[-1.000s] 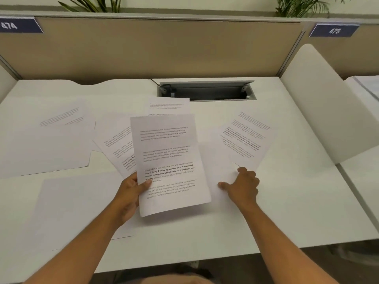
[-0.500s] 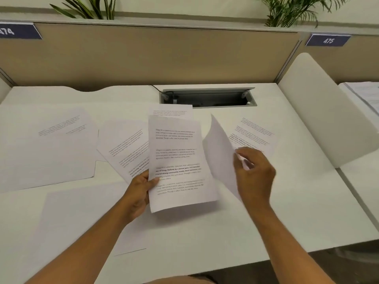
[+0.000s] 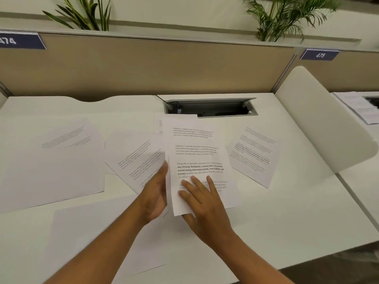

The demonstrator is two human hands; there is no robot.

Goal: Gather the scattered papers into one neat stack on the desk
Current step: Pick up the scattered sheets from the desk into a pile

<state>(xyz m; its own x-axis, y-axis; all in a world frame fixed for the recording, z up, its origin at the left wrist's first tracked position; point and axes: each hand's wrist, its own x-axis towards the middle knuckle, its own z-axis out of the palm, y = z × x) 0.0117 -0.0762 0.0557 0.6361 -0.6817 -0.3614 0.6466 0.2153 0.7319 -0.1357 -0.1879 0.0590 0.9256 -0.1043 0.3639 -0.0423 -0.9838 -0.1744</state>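
Printed white sheets lie scattered on the white desk. I hold a small printed stack just above the desk centre. My left hand grips its left edge, fingers behind it. My right hand pinches its bottom end, fingers spread on top, thumb beneath. Loose sheets remain: one to the right, a tilted one to the left, a large one at far left, a blank one near the front edge, and one mostly hidden behind the stack.
An open grey cable tray sits at the back of the desk. A curved white divider bounds the right side, with more papers on the neighbouring desk. A tan partition and plants stand behind.
My right hand lifted a blank sheet off the desk, swung it left and laid it against the printed sheet in my left hand. Both hands now hold them together.
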